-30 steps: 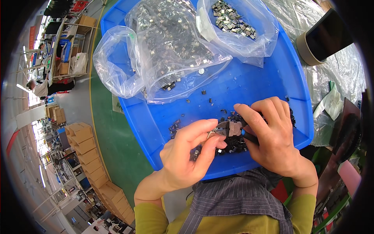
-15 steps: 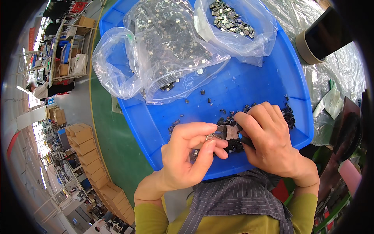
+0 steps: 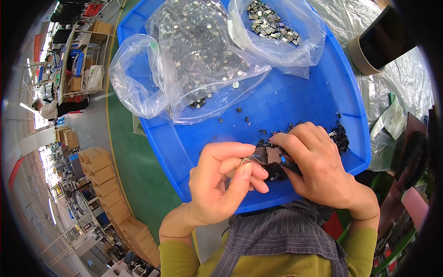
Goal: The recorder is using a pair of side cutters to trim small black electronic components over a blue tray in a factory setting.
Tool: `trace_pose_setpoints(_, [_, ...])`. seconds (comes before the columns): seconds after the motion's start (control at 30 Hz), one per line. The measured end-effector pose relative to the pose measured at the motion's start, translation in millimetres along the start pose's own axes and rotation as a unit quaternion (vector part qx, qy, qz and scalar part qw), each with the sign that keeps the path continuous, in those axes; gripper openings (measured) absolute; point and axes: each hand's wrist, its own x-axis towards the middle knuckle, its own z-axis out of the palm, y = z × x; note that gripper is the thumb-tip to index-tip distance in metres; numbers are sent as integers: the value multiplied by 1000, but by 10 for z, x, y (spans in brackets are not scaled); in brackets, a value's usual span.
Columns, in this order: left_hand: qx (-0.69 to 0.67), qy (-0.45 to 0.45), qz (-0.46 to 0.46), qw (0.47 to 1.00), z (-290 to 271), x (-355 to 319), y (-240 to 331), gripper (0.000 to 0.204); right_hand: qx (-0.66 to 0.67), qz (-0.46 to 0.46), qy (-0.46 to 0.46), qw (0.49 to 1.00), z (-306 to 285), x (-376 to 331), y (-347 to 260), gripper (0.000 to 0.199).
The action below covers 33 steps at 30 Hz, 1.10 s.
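My left hand is closed, pinching a small metal part between thumb and fingertips. Wrapped around the dark handles of a pair of pliers is my right hand. The pliers' jaws reach left to the metal part, at my left fingertips; whether they grip it is too small to tell. Both hands are over the near side of a blue plastic tray. Black scraps lie in the tray beyond and beside my right hand, partly hidden by it.
A clear bag full of small metal parts and an open bag with more parts occupy the tray's far side. On the right stand a dark-screened device and a white glove. Cardboard boxes line the floor at left.
My left hand has shifted slightly left, and the metal part has turned a little at its fingertips. The pliers have moved slightly left with my right hand.
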Motion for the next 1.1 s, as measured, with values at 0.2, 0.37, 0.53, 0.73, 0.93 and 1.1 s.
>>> trace_pose_setpoints(0.2, [6,8,-10,1000,5,3,-5,27,-34,-15,34,999,20,15,11,41])
trace_pose_setpoints(0.37, [51,9,15,999,18,11,-25,29,-69,-23,42,996,22,20,11,42])
trace_pose_setpoints(0.53, [86,22,17,996,37,-3,-42,29,-86,-23,41,995,32,-1,17,40])
trace_pose_setpoints(0.73, [102,25,30,994,40,-10,-69,30,-89,-22,55,994,63,-14,14,36])
trace_pose_setpoints(0.93, [98,20,40,994,31,-10,-67,30,-64,-30,37,997,51,-13,6,32])
trace_pose_setpoints(1.1, [61,6,11,998,12,-7,-39,28,20,-12,-33,999,18,-7,-2,33])
